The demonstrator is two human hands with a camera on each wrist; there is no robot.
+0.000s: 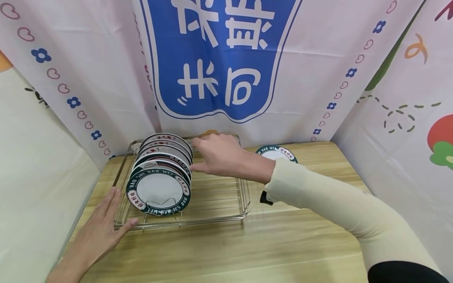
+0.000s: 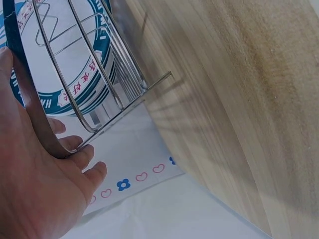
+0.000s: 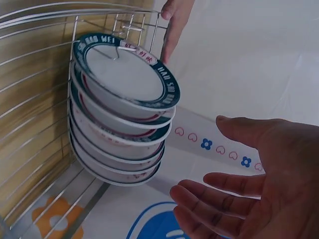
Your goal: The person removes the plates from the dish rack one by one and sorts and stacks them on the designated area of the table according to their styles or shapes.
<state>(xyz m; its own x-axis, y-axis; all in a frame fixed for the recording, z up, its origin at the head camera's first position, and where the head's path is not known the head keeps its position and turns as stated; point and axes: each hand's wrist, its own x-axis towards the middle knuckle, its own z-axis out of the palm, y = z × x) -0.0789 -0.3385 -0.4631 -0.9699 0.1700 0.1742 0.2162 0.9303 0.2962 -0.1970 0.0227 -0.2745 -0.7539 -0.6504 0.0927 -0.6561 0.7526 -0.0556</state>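
Observation:
Several white plates (image 1: 161, 191) with green rims stand on edge in a row on the left side of a wire dish rack (image 1: 212, 218). My left hand (image 1: 100, 226) grips the rack's front left corner, thumb along the front and fingers at the side. In the left wrist view, the rack's metal band (image 2: 37, 117) passes between thumb and fingers. Over the rack, just right of the plates, my right hand (image 1: 221, 155) holds nothing. Its fingers (image 3: 214, 209) are loosely bent and apart from the plates in the right wrist view.
Another green-rimmed plate (image 1: 277, 152) lies on the wooden table (image 1: 283, 243) behind my right forearm, partly hidden by the sleeve. A printed cloth (image 1: 301, 78) hangs behind the table, with further cloth walls at left and right.

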